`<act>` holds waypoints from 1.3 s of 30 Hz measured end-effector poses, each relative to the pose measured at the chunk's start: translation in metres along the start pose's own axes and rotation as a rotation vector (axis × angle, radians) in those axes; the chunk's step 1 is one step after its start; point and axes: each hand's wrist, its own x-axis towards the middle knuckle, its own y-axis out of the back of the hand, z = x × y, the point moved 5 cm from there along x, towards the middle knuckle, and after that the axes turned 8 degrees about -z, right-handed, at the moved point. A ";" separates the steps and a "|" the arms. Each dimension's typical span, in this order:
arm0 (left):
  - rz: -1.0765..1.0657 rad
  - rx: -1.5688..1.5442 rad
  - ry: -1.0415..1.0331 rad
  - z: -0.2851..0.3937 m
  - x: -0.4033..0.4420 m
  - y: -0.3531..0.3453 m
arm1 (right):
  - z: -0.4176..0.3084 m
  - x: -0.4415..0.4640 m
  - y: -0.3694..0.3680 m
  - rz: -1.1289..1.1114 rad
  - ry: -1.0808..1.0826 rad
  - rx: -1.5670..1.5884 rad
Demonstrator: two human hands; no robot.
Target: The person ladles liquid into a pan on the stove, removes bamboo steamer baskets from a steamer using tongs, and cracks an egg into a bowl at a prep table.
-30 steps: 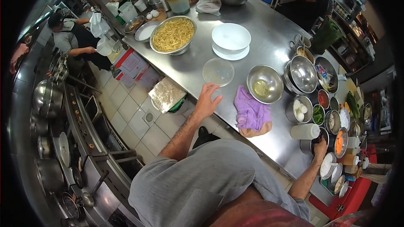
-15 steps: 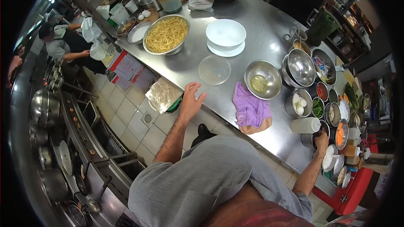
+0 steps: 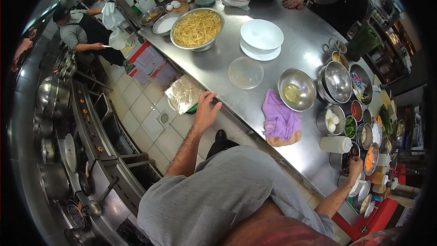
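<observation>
My left hand [image 3: 207, 111] hangs at the table's near edge, fingers loosely curled and apart, holding nothing. On the far right, my right hand [image 3: 355, 166] is at the rim of a metal pot [image 3: 337, 160] with dark contents. Its fingers point down and are bunched together; what they grip, if anything, is too small to make out. A squeeze bottle [image 3: 336, 145] lies beside that pot, and a bowl of orange pieces [image 3: 371, 158] stands on its other side. Nearby are a pot of peeled eggs [image 3: 332, 120] and a container of chopped greens [image 3: 350, 127].
On the steel table [image 3: 218, 73] stand a bowl of noodles [image 3: 199, 29], a white bowl [image 3: 261, 34], a clear lid [image 3: 246, 73], a steel bowl with yellowish liquid [image 3: 297, 89] and a purple cloth [image 3: 282, 117]. Stove burners [image 3: 91, 123] run along the left. Two co-workers stand beyond.
My view has shifted, so the table appears further right. My right hand has risen slightly out of the dark-filled pot. The co-worker at the back right now rests a hand on the table.
</observation>
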 end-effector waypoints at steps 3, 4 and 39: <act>0.009 -0.029 -0.017 -0.008 0.009 0.009 | 0.063 0.018 0.016 0.091 0.034 0.273; 0.002 -0.042 -0.007 -0.011 0.013 0.012 | 0.051 0.009 0.040 0.157 -0.009 0.428; 1.865 -0.959 1.341 -0.190 -0.593 -0.140 | -0.748 -0.136 -0.149 -0.135 1.497 0.649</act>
